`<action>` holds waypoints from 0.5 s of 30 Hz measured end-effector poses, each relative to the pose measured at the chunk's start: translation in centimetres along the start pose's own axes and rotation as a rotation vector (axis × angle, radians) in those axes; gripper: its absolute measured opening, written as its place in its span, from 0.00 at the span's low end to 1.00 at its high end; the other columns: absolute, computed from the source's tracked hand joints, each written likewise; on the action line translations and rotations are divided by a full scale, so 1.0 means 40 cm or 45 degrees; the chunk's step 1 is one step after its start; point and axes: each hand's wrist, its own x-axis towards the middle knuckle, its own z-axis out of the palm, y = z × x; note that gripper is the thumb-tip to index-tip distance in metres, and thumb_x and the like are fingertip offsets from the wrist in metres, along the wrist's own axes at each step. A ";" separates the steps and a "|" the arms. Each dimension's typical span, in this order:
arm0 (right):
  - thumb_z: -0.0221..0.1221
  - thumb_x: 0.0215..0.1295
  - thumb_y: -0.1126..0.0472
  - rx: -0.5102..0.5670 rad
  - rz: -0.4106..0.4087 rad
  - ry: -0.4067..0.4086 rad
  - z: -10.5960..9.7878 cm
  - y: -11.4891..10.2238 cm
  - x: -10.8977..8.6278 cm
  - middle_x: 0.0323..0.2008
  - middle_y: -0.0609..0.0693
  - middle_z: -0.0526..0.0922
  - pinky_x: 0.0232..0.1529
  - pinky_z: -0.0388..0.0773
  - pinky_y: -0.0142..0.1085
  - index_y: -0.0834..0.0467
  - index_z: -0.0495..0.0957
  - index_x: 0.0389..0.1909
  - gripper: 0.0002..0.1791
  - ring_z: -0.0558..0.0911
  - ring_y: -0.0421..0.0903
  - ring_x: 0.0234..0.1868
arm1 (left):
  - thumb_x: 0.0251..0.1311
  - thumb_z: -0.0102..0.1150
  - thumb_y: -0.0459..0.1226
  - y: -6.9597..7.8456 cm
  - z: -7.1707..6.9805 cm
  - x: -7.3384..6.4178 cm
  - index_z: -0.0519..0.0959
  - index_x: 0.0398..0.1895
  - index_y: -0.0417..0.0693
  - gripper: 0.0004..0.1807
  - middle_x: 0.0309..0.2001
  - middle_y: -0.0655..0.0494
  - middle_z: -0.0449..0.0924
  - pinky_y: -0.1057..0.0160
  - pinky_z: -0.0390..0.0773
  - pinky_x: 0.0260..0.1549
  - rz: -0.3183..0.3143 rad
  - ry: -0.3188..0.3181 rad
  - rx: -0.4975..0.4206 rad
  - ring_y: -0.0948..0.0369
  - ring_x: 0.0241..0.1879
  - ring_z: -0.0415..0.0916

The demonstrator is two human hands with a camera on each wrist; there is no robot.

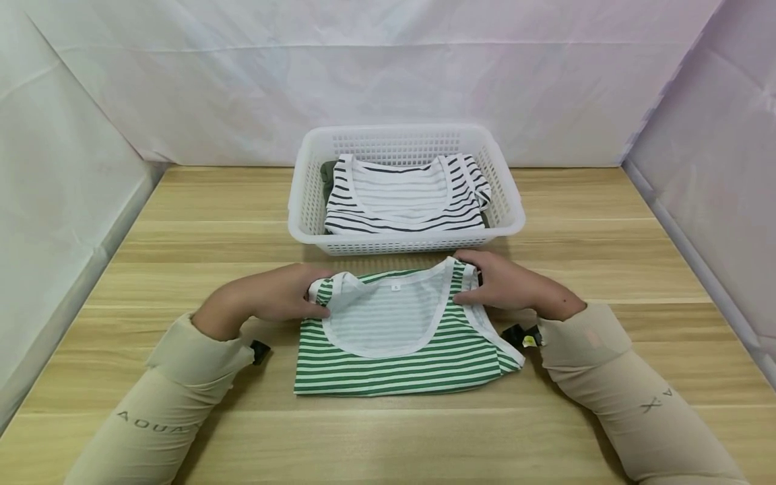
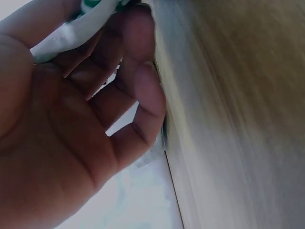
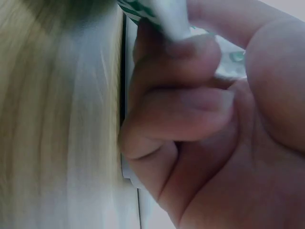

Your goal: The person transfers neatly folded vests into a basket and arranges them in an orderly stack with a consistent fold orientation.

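Note:
A green-and-white striped tank top with white trim lies folded on the table, its wide neckline facing up. My left hand grips its left shoulder strap, thumb on top and fingers beneath. At the other strap my right hand pinches the cloth between thumb and fingers. In the left wrist view, a white-edged fold of the tank top runs between thumb and fingers. The right wrist view shows the striped cloth held at the fingertips, with the other fingers curled.
Behind the tank top stands a white plastic basket with a folded black-and-white striped top inside. Some dark green cloth shows under that top. The wooden table is bounded by white fabric walls at the back and sides.

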 end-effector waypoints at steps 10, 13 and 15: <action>0.66 0.65 0.58 0.035 -0.068 0.011 0.002 -0.003 -0.004 0.45 0.50 0.82 0.42 0.79 0.36 0.57 0.73 0.57 0.22 0.80 0.40 0.35 | 0.67 0.61 0.36 0.007 -0.002 -0.002 0.76 0.56 0.57 0.16 0.45 0.63 0.79 0.61 0.77 0.47 0.023 0.013 -0.023 0.63 0.43 0.74; 0.64 0.68 0.57 -0.020 -0.019 -0.023 0.004 -0.001 -0.006 0.55 0.54 0.81 0.50 0.78 0.41 0.62 0.68 0.66 0.30 0.81 0.43 0.44 | 0.66 0.64 0.39 0.007 0.000 -0.004 0.74 0.58 0.56 0.19 0.47 0.62 0.78 0.60 0.76 0.50 -0.023 -0.049 -0.043 0.63 0.46 0.73; 0.62 0.70 0.56 -0.034 0.010 -0.064 0.006 0.002 -0.006 0.58 0.54 0.79 0.53 0.77 0.42 0.62 0.65 0.69 0.31 0.79 0.43 0.49 | 0.63 0.67 0.41 0.005 0.001 -0.005 0.73 0.59 0.54 0.22 0.47 0.61 0.79 0.60 0.75 0.51 -0.084 -0.099 -0.037 0.63 0.46 0.73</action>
